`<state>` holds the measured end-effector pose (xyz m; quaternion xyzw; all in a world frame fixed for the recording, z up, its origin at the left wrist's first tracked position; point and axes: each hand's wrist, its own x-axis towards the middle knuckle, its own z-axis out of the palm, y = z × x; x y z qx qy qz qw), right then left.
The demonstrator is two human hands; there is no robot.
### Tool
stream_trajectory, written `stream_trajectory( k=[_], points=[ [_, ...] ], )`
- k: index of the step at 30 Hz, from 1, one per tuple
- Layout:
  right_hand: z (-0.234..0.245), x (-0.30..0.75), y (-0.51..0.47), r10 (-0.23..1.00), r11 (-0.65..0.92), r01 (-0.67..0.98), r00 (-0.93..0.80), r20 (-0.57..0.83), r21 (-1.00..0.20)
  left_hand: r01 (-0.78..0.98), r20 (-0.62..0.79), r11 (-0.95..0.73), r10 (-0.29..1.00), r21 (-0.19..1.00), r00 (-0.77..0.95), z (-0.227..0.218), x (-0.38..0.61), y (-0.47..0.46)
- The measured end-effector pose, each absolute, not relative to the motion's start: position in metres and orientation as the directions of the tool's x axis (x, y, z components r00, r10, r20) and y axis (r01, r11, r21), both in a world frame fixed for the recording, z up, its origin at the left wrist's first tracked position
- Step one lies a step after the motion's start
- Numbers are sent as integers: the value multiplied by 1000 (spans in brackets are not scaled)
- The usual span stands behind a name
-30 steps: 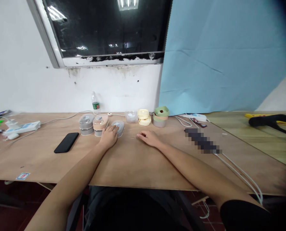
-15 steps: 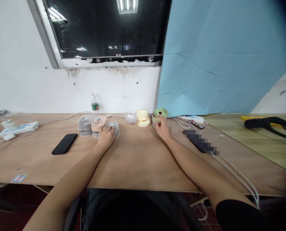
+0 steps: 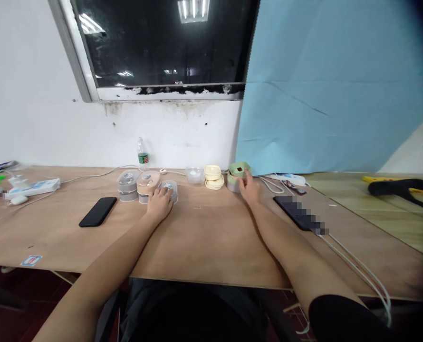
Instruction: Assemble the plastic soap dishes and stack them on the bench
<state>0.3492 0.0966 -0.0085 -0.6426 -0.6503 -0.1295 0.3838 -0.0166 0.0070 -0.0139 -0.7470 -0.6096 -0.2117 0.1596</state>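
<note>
My left hand (image 3: 159,205) lies over a small round container with a grey lid (image 3: 169,191), its fingers on the lid. Just left of that hand stand a peach-lidded container (image 3: 148,181) and a grey stacked container (image 3: 128,185). My right hand (image 3: 249,187) is at the far side of the table, its fingertips against a stack with a green top (image 3: 237,175). Whether those fingers grip the stack is hard to see. A stack of pale yellow lids (image 3: 213,176) and a small clear container (image 3: 194,175) sit between my hands.
The plywood table (image 3: 197,242) holds a black phone (image 3: 97,212) and a plastic bottle (image 3: 143,155) by the wall. A power strip (image 3: 33,186) with cables lies at the left. A blurred-out dark device (image 3: 299,213) with white cables lies right of my right arm.
My right hand has moved from the bare table forward to the green-topped stack. My left hand has stayed on the grey-lidded container.
</note>
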Motion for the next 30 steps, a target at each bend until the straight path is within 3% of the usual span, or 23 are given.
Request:
stream_trajectory(
  k=[6,17,25,30],
  points=[
    [-17,354,107,733,116,914,186,655,-390,973,517,-227,838,38,175,-15,-18,7],
    [-19,345,103,700,205,898,144,699,-390,975,514,-217,841,37,168,-14,-16,6],
    [-15,345,105,658,162,900,207,724,-404,984,487,-179,860,9,152,-11,-14,3],
    [-16,323,98,699,284,915,6,715,-286,984,494,-178,855,-8,159,-11,-12,2]
  ],
)
